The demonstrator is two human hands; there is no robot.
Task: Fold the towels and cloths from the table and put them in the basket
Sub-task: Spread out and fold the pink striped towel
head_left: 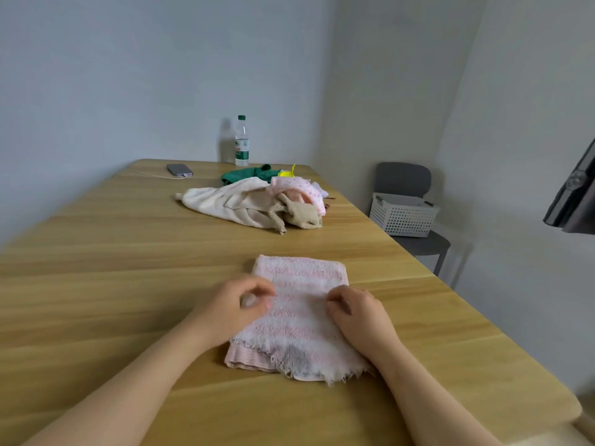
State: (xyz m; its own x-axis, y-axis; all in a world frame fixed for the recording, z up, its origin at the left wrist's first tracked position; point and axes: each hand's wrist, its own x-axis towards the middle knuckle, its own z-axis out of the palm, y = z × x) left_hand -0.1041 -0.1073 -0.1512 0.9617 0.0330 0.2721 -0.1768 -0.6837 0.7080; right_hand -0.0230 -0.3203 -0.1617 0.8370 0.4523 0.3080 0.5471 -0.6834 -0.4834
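Taking the near edge of the table (pixel 96 252) as six o'clock, a phone (pixel 179 169) on its cable lies far off at eleven. Closer in, the left hand (pixel 235 307) hovers at the left edge of the pink towel (pixel 299 273), its fingers curled towards the thumb. The hand is blurred, so whether it pinches the cloth or only touches it cannot be told. A water bottle (pixel 241 141) stands against the wall at twelve, and just this side of it sits a loose pile of cloths (pixel 244 202) in cream, tan, green and spotted pink, none of them folded yet. The pink towel lies at six o'clock, right in front of the person, already folded into a thick rectangle with its frayed ends nearest. The right hand (pixel 357 313) rests on the towel's right half with fingers bent down onto the terry; a real grip cannot be confirmed. The towel looks light, soft and floppy, so lifted by one corner it would likely fall open. Sliding fingers under both long sides, or under the folded far edge, should keep the layers together. The white basket (pixel 402 215) waits on a grey chair (pixel 402 178) at two o'clock, off the table and well apart from the towel.
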